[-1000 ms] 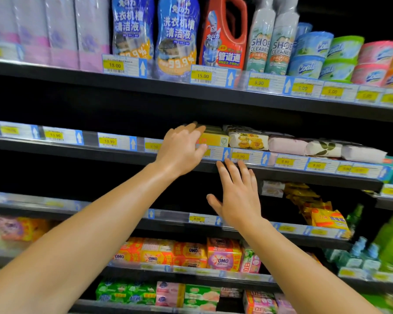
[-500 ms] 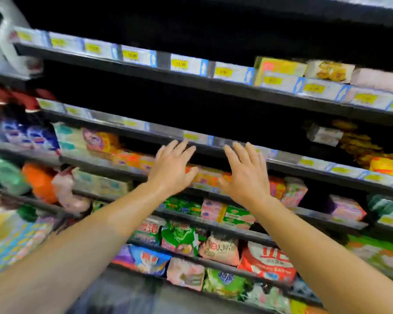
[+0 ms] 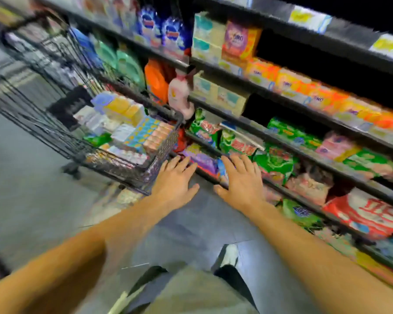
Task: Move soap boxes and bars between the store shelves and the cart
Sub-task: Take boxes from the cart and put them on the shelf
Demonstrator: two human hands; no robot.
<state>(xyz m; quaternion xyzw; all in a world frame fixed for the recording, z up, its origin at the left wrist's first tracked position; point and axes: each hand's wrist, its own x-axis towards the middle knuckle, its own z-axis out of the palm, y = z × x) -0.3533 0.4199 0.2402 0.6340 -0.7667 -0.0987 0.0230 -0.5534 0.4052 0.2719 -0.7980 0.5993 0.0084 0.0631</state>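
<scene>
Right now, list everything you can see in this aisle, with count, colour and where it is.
Black wire shopping cart: one, left of the shelves.
Boxed soaps in cart: many, yellow, white, pink, blue; piled at its near end.
Dark store shelves: several tiers, right.
Orange and yellow soap packs: a row, upper-middle shelf.
Green bags: several, lower shelf.
Red bag: one, bottom right.
Orange jug: one, behind cart.
Pink bottle: one, beside the jug.
Grey floor: bottom left.
Left hand: open, empty, near the cart corner.
Right hand: open, empty, by the lower shelf.
</scene>
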